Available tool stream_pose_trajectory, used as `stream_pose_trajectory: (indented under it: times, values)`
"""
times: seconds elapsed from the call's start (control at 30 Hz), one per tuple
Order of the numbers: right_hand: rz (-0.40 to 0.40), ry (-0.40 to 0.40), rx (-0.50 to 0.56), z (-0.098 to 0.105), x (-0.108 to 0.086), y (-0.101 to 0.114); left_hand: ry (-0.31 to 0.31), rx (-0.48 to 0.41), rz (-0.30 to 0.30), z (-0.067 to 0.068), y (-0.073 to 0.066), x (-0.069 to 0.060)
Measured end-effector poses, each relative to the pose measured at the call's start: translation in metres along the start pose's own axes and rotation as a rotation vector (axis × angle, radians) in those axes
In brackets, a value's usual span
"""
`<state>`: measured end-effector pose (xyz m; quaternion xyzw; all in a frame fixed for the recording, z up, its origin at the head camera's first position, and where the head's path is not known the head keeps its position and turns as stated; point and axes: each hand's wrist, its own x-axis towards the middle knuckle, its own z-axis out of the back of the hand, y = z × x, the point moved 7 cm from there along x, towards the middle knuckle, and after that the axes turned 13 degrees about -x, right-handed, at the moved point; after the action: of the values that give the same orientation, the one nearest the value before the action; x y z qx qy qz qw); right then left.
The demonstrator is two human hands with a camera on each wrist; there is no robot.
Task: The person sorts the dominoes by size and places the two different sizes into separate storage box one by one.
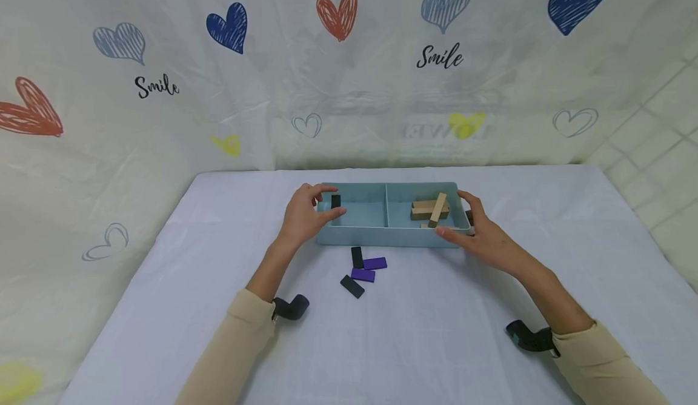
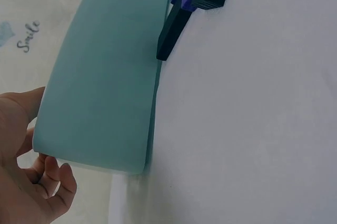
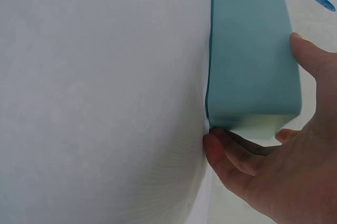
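Observation:
A light blue tray (image 1: pixel 392 237) with two compartments lies across the table. My left hand (image 1: pixel 305 214) grips its left end, thumb over the front rim and fingers at the back; in the left wrist view that hand (image 2: pixel 23 166) curls round the tray's end (image 2: pixel 100 92). My right hand (image 1: pixel 488 235) holds the right end, its thumb on the front rim; the right wrist view shows this hand (image 3: pixel 279 166) with fingers low against the end of the tray (image 3: pixel 253 50). A black block (image 1: pixel 335 201) stands in the left compartment, and several wooden blocks (image 1: pixel 422 213) lie in the right one.
In front of the tray, on the white-covered table (image 1: pixel 425 332), lie two black blocks (image 1: pixel 352 287) and two purple blocks (image 1: pixel 363 275). Behind the table hangs a pale sheet (image 1: pixel 371 71) printed with hearts.

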<state>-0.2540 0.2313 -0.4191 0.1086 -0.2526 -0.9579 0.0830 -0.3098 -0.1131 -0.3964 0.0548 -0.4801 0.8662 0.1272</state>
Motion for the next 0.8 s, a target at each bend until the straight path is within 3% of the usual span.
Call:
stream_pose_trajectory:
  times: [0.27, 0.5, 0.8]
  values:
    - [0.000, 0.003, -0.001, -0.001, 0.001, -0.001, -0.018, 0.007, -0.006, 0.001, 0.000, -0.006]
    - [-0.005, 0.005, 0.000, -0.001, 0.001, -0.001, -0.062, -0.030, -0.066, 0.006, -0.002, -0.016]
    - [0.000, 0.010, 0.008, -0.002, 0.000, 0.000, -0.074, -0.065, -0.136, 0.008, -0.008, -0.029]
